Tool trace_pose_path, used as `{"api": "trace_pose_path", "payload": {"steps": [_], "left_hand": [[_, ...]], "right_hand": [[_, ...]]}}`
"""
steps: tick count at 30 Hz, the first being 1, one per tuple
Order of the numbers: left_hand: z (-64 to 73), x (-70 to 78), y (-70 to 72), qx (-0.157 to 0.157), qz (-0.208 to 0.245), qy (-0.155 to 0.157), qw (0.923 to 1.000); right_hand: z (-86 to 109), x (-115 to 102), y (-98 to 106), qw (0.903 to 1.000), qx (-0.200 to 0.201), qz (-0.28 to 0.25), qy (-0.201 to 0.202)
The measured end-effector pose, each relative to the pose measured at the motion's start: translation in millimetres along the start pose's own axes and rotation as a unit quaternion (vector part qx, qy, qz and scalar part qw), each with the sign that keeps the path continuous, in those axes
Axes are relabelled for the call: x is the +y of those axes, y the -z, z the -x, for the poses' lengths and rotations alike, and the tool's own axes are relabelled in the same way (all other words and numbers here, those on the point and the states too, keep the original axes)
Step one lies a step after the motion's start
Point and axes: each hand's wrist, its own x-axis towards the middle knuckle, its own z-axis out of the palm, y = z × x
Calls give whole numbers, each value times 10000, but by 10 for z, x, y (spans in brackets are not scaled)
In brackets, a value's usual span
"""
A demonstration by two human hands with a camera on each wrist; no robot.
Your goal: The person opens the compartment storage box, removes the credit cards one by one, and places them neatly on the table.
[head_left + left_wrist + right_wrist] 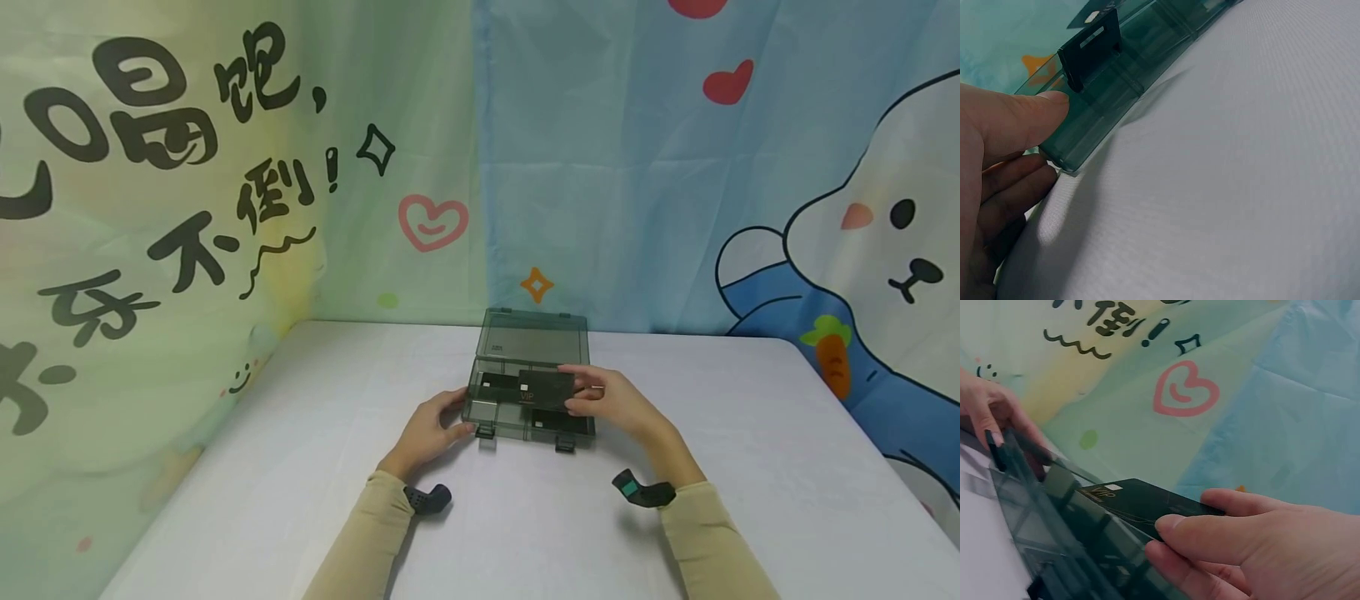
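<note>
Printed cartoon curtain point(600, 217) behind white-covered table point(525, 533). On table: translucent green compartment box point(484, 411), lid point(534, 337) open toward curtain. Right hand point(618, 404): pinching black VIP card point(546, 392) between thumb and fingers, just above compartments. Left hand point(431, 429): gripping box's near left corner, thumb on front wall. More black cards point(558, 422) inside. Smallest: two dark latches point(565, 445), front edge.

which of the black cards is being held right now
The VIP card: the right hand pinches it over the box, whereas the back-left card and front-right card lie inside, untouched.
</note>
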Motion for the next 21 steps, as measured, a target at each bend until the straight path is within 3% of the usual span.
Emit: {"api": "trace_pose_path", "payload": {"steps": [10,17,21], "left_hand": [[-7,-9,-5,58,-17,-17,10000],[-5,-5,3,35,-2,-54,10000],[-3,-9,4,44,13,11,10000]], "right_hand": [[103,110,259,10000,-10,21,39],[189,164,448,9993,328,145,-81],[264,198,552,9987,500,-46,-123]]}}
